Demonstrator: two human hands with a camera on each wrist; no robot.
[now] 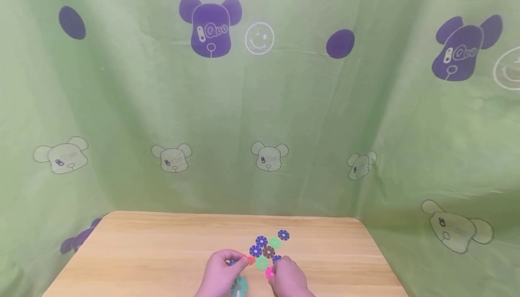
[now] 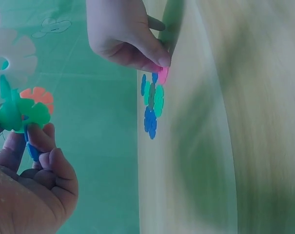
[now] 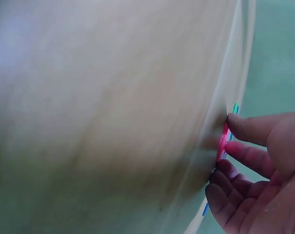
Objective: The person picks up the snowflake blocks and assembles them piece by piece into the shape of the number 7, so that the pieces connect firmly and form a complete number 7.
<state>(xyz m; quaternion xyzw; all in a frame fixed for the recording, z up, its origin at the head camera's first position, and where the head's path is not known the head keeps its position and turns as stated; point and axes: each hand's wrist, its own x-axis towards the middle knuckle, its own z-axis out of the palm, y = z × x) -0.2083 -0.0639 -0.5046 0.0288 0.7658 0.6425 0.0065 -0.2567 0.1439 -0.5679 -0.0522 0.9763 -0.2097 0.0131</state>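
Note:
My left hand (image 1: 221, 272) grips a cluster of interlocked notched plastic discs. An orange disc (image 1: 251, 260) shows at its fingertips and a teal disc (image 1: 242, 286) below it. In the left wrist view, the cluster also has a green disc (image 2: 35, 112), a blue disc (image 2: 32, 150) and a pale, whitish disc (image 2: 18, 56). My right hand (image 1: 289, 278), low over the table, pinches a pink disc (image 1: 269, 273) by its edge. Seen from the right wrist, the thumb and fingers close around the pink disc (image 3: 222, 144), which stands nearly edge-on.
Loose discs lie flat between and beyond the hands: several blue discs (image 1: 255, 251), two light green discs (image 1: 262, 263) and a brown disc (image 1: 268, 252). They rest on a wooden table (image 1: 162, 252). A green printed curtain (image 1: 227, 103) hangs behind and along both sides.

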